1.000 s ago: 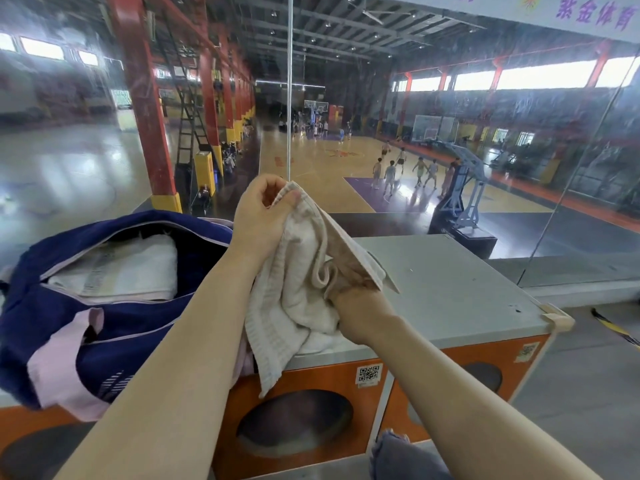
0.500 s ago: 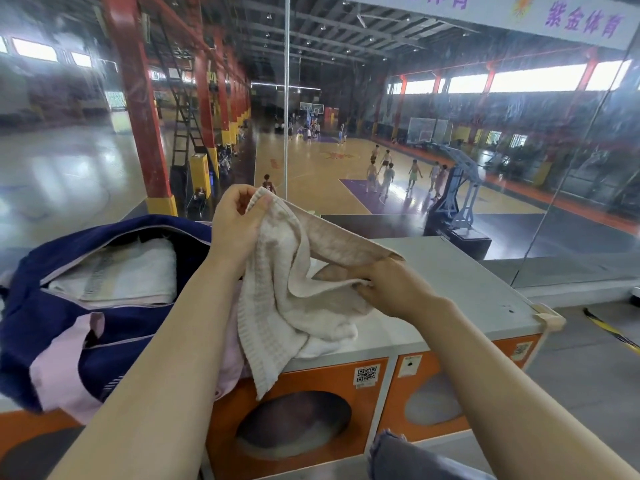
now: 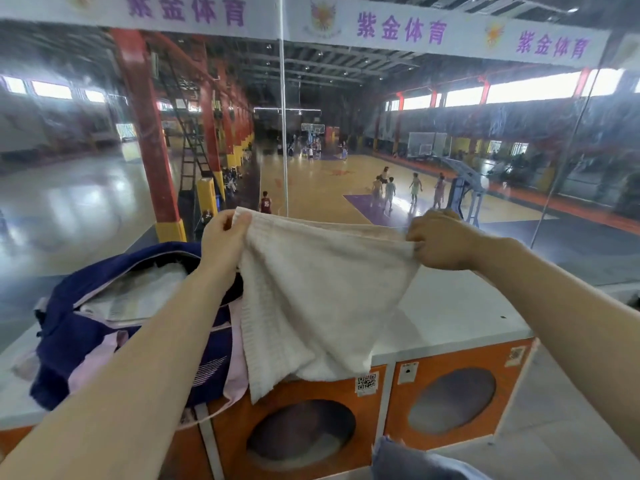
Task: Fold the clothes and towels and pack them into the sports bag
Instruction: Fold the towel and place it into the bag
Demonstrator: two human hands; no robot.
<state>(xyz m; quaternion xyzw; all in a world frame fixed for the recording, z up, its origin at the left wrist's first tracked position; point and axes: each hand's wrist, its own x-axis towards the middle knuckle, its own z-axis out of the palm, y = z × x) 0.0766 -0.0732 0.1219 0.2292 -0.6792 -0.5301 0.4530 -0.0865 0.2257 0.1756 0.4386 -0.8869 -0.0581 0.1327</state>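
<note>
A cream towel (image 3: 311, 306) hangs spread in the air above the counter. My left hand (image 3: 223, 237) pinches its top left corner and my right hand (image 3: 440, 239) grips its top right corner, so the upper edge is pulled taut. The towel's lower part drapes down past the counter's front edge. To the left sits a navy sports bag (image 3: 86, 334) with pale pink trim, its zip open. A folded white cloth (image 3: 138, 296) lies inside it.
The grey counter (image 3: 450, 317) tops orange cabinets with round windows (image 3: 450, 400). A glass wall (image 3: 554, 202) stands right behind the counter, over a basketball hall with players. A bluish cloth (image 3: 415, 462) shows at the bottom edge.
My hands have moved apart and up, pulling the bunched towel open into a flat hanging sheet. My right hand went from the towel's middle to its right corner. The view tilted upward.
</note>
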